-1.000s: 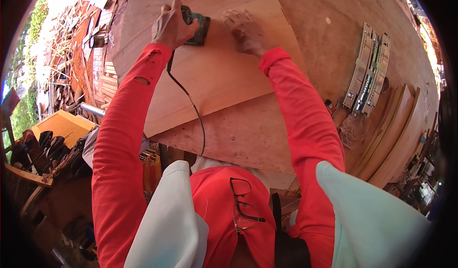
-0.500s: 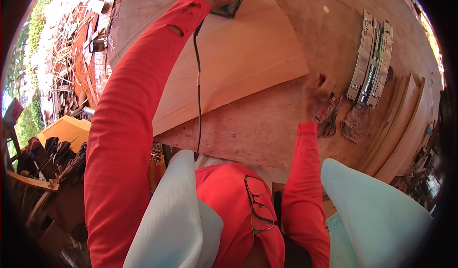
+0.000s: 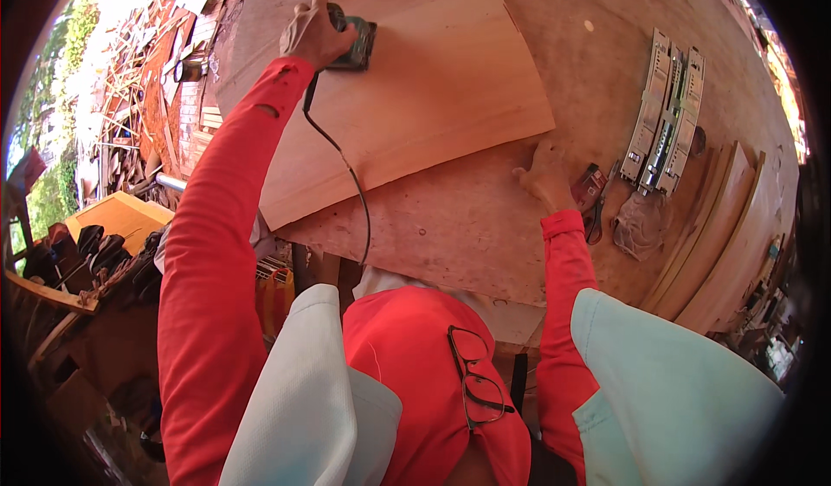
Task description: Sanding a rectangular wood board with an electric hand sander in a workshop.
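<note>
My left hand [image 3: 313, 36] is wrapped round a dark green power sander [image 3: 358, 46], which rests flat on a light plywood panel [image 3: 441, 83]. From the sander a black cord [image 3: 353, 173] trails across the panel toward my body. My right hand [image 3: 547, 177] lies on the reddish wooden tabletop [image 3: 424, 235], just off the panel's right corner. Its thumb stands apart from the fingers, and nothing shows in it. Close beside that hand are a red-and-black packet [image 3: 590, 185] and a pair of scissors [image 3: 595, 224], partly covered.
Metal drawer slides [image 3: 665, 114] lie to the right, with a crumpled clear plastic bag [image 3: 640, 225] below them. Long curved-looking boards [image 3: 714, 235] line the right side. Scrap wood [image 3: 130, 79] litters the ground at left. Eyeglasses [image 3: 476, 378] hang on my red shirt.
My left hand and the sander have moved left and nearer to me across the panel. My right hand has come down from a curled, blurred pose onto the tabletop, its fingers now extended.
</note>
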Demonstrator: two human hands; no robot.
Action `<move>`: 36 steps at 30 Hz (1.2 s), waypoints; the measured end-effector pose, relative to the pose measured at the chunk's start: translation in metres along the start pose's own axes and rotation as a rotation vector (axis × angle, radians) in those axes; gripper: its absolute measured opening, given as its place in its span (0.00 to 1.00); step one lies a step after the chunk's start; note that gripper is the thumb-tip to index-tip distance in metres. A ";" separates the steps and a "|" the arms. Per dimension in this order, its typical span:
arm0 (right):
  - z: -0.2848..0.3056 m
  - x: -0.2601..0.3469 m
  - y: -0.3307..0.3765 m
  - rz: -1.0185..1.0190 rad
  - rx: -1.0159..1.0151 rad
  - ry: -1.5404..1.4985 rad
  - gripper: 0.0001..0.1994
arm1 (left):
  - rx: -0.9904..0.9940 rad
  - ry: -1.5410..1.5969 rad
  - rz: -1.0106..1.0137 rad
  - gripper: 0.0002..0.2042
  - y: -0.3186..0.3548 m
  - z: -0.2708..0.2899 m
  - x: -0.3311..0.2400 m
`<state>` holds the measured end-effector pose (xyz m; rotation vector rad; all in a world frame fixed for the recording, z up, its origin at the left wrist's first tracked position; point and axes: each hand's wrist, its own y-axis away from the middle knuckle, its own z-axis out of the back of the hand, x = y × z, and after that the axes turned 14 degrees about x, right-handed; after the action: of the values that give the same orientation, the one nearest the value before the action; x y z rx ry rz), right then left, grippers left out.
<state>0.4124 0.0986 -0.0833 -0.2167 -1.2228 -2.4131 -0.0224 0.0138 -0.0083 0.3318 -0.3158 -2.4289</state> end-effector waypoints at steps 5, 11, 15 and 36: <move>0.001 -0.003 0.000 0.008 -0.009 -0.003 0.35 | 0.004 0.010 0.034 0.34 -0.002 -0.001 -0.004; -0.004 -0.004 0.003 0.031 -0.058 -0.017 0.31 | 0.050 0.019 -0.039 0.31 -0.036 0.020 -0.091; -0.004 0.001 -0.001 0.001 -0.057 0.009 0.31 | 0.044 0.233 -0.317 0.32 -0.056 0.026 -0.115; -0.003 0.002 0.006 -0.002 -0.086 -0.010 0.33 | -0.080 0.067 0.069 0.32 0.043 -0.026 0.046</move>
<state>0.4132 0.0929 -0.0799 -0.2533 -1.1257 -2.4717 -0.0241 -0.0521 -0.0264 0.3598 -0.1972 -2.3495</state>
